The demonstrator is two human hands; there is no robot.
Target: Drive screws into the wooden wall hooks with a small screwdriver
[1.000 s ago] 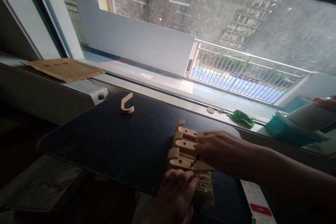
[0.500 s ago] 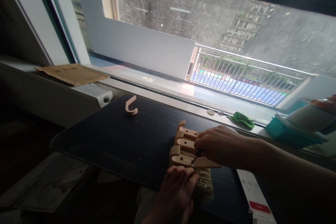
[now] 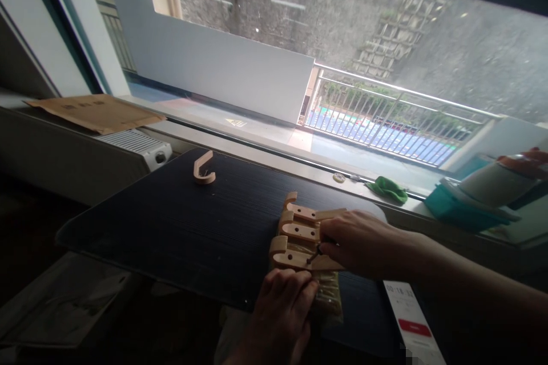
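Three wooden hooks lie side by side on a block in yellowish clear wrapping, each with dark holes in its flat face. My left hand is closed on the near edge of the block and nearest hook; its fingertips are partly hidden. Curled around a screwdriver, my right hand is over the right part of the hooks. The thin dark shaft slants down to the right-hand hole of the nearest hook, and the handle is mostly hidden in my fist.
On the dark table, a loose wooden hook lies with small screws by it. A phone showing a timer is at the right. The windowsill holds a green cloth, a tape roll and a teal box; a brown envelope lies left.
The whole view has shifted, so things appear slightly further left. My right hand has turned a little on the screwdriver, with its tip still at the nearest hook. My left hand keeps its place.
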